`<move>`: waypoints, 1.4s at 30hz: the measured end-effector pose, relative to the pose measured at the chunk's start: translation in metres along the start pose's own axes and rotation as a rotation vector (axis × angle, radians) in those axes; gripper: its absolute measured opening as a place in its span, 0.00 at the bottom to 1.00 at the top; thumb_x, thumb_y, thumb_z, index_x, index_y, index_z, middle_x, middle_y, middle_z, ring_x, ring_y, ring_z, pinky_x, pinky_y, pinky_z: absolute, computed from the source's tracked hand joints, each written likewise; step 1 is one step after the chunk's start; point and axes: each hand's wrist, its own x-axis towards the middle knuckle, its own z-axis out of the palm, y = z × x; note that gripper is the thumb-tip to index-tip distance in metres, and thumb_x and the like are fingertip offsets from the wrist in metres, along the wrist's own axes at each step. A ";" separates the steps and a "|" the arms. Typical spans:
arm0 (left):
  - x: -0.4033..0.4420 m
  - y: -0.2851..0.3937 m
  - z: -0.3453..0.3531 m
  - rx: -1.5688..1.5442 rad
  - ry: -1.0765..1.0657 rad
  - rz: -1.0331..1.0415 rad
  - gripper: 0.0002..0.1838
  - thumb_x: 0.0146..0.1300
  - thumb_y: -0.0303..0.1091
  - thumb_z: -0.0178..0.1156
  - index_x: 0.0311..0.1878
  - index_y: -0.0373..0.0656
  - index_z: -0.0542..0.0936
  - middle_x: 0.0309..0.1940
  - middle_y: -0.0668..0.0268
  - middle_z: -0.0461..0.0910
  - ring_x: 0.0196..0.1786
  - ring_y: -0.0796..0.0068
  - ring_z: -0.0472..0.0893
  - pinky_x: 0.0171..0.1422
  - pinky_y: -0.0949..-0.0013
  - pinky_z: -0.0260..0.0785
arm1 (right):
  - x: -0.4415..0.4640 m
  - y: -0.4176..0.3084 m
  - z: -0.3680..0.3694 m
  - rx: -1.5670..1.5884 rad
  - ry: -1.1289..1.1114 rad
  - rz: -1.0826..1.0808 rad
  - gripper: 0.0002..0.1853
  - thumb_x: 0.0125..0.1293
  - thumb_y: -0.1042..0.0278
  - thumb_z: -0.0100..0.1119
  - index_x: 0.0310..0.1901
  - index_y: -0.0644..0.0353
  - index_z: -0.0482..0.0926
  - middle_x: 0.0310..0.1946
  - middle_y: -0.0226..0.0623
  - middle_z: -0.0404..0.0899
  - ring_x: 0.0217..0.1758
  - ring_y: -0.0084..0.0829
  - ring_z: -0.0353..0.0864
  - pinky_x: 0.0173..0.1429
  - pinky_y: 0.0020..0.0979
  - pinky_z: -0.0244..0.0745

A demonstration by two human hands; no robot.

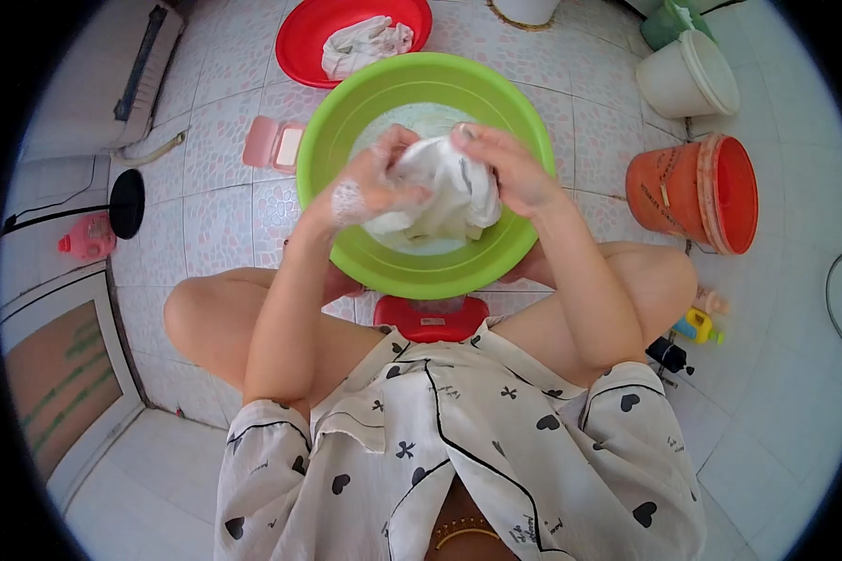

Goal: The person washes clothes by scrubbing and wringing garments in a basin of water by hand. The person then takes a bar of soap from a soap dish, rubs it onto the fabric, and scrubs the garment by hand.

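White cloth well inside green basin's rim

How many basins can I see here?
2: the green basin, under the left hand and right hand, and the red basin, just beyond it. No others show.

No legible txt; script on shirt v. sm.
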 end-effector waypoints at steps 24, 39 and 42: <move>0.006 -0.022 0.026 -0.405 0.261 -0.480 0.17 0.52 0.32 0.63 0.45 0.35 0.78 0.38 0.62 0.80 0.37 0.72 0.80 0.42 0.68 0.73 | 0.011 0.078 -0.020 -1.143 0.387 -0.295 0.18 0.50 0.67 0.66 0.38 0.62 0.67 0.34 0.45 0.78 0.37 0.42 0.80 0.41 0.39 0.74; 0.010 -0.064 0.006 0.179 0.249 -0.432 0.25 0.48 0.40 0.69 0.47 0.35 0.76 0.41 0.57 0.80 0.43 0.63 0.79 0.49 0.66 0.71 | 0.013 0.076 -0.022 -0.371 0.359 -0.021 0.07 0.63 0.67 0.52 0.38 0.60 0.75 0.30 0.27 0.72 0.34 0.19 0.68 0.38 0.21 0.63; 0.002 -0.048 0.011 0.695 0.467 -0.219 0.24 0.46 0.42 0.70 0.39 0.32 0.76 0.37 0.48 0.79 0.44 0.54 0.78 0.49 0.61 0.69 | 0.014 0.077 -0.023 -0.370 0.343 -0.035 0.06 0.64 0.67 0.52 0.37 0.60 0.75 0.28 0.25 0.71 0.33 0.19 0.68 0.37 0.21 0.63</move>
